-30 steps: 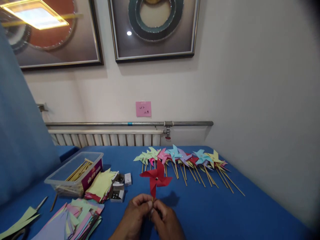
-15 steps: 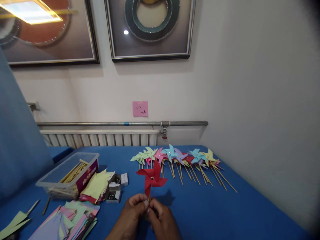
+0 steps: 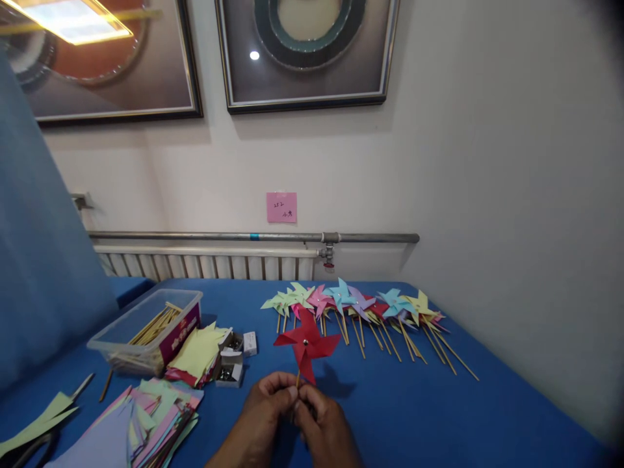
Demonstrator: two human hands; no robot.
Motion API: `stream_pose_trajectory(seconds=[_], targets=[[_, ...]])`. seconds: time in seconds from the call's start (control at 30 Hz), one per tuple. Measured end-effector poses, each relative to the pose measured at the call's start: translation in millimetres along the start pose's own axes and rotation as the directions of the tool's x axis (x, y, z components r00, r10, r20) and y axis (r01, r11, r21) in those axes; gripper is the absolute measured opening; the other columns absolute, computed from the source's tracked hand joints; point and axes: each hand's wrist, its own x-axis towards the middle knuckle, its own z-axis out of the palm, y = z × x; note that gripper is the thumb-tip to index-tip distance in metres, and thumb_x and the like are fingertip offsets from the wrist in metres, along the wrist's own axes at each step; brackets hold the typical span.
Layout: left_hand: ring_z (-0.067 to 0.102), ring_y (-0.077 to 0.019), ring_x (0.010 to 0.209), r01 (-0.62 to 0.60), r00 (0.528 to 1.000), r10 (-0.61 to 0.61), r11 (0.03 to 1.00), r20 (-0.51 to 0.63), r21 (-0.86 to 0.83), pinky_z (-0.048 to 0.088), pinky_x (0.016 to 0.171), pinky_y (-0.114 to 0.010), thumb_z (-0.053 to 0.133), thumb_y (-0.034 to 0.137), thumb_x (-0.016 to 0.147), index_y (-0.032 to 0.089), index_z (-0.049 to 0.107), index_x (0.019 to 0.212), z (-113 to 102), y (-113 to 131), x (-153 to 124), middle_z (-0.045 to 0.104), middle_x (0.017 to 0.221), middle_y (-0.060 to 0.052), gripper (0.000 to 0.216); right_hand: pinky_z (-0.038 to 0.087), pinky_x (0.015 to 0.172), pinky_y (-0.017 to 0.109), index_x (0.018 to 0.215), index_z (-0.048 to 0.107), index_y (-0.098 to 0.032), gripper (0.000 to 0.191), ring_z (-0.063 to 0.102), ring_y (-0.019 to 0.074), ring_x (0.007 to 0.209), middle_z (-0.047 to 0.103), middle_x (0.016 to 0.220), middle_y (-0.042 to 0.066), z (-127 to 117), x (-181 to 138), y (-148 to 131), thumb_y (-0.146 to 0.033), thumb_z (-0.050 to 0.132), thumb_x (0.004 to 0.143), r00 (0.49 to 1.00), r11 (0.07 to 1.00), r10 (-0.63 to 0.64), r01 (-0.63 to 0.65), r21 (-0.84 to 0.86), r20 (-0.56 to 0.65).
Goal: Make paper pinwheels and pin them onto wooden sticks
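A red paper pinwheel (image 3: 306, 343) stands upright on a thin wooden stick above the blue table (image 3: 414, 409). My left hand (image 3: 263, 409) and my right hand (image 3: 324, 419) meet at the bottom of the picture, both pinched on the lower end of that stick. The stick is mostly hidden between my fingers. Behind the red pinwheel lies a row of several finished pinwheels (image 3: 355, 305) in green, pink, blue, purple and yellow, sticks pointing toward me.
A clear plastic tub of wooden sticks (image 3: 146, 328) stands at the left, with yellow paper sheets (image 3: 197, 354) and small boxes of pins (image 3: 231, 361) beside it. Stacks of coloured paper (image 3: 141, 422) lie at the front left. A radiator and pipe (image 3: 253, 238) run along the wall.
The red pinwheel has turned a little on its stick between my fingers. My hands stay together at the stick; the view has shifted slightly.
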Motion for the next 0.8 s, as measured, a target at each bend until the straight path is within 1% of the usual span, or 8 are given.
stream_pose_trajectory(seconds=[0.17, 0.3, 0.43, 0.7, 0.8], targets=[[0.054, -0.0135, 0.055, -0.009, 1.000, 0.009, 1.000, 0.005, -0.014, 0.042, 0.058, -0.028, 0.097, 0.042, 0.056, 0.013, 0.074, 0.073, 2, 0, -1, 0.065, 0.062, -0.004, 0.040, 0.036, 0.057, 0.028, 0.075, 0.059, -0.024, 0.040, 0.046, 0.0155, 0.057, 0.053, 0.063, -0.003, 0, -1, 0, -0.059, 0.056, 0.092, 0.999, 0.999, 0.045, -0.045, 0.002, 0.025], [0.051, -0.0131, 0.053, -0.003, 1.000, 0.003, 1.000, 0.004, 0.006, 0.041, 0.056, -0.028, 0.095, 0.042, 0.057, 0.014, 0.072, 0.071, 5, 4, -4, 0.062, 0.060, -0.002, 0.039, 0.038, 0.059, 0.027, 0.078, 0.062, -0.023, 0.039, 0.048, 0.0157, 0.059, 0.055, 0.064, -0.003, 1, -1, 6, -0.058, 0.055, 0.094, 0.999, 0.999, 0.034, -0.035, 0.028, 0.029], [0.052, -0.0128, 0.054, -0.011, 1.000, 0.011, 1.000, -0.006, 0.013, 0.040, 0.056, -0.027, 0.094, 0.042, 0.058, 0.014, 0.071, 0.071, 6, 5, -4, 0.061, 0.060, -0.001, 0.038, 0.039, 0.060, 0.027, 0.076, 0.059, -0.024, 0.037, 0.052, 0.0166, 0.062, 0.057, 0.067, -0.002, 2, 0, 11, -0.057, 0.056, 0.094, 1.000, 1.000, 0.016, -0.016, 0.024, 0.023], [0.052, -0.0127, 0.051, -0.006, 1.000, 0.007, 1.000, 0.021, -0.016, 0.039, 0.054, -0.027, 0.096, 0.045, 0.058, 0.015, 0.070, 0.074, -1, -5, 4, 0.062, 0.059, -0.001, 0.044, 0.037, 0.058, 0.028, 0.073, 0.056, -0.024, 0.036, 0.049, 0.0158, 0.058, 0.053, 0.062, -0.003, 1, 1, 7, -0.055, 0.056, 0.091, 0.999, 1.000, 0.030, -0.030, 0.010, 0.031], [0.053, -0.0138, 0.051, -0.008, 1.000, 0.008, 1.000, 0.003, -0.011, 0.040, 0.053, -0.027, 0.097, 0.045, 0.057, 0.014, 0.071, 0.074, 0, -5, 3, 0.063, 0.060, -0.002, 0.044, 0.037, 0.058, 0.028, 0.074, 0.057, -0.024, 0.036, 0.048, 0.0157, 0.059, 0.053, 0.064, -0.003, 1, 1, 7, -0.055, 0.055, 0.092, 0.999, 1.000, 0.029, -0.029, 0.003, 0.032]])
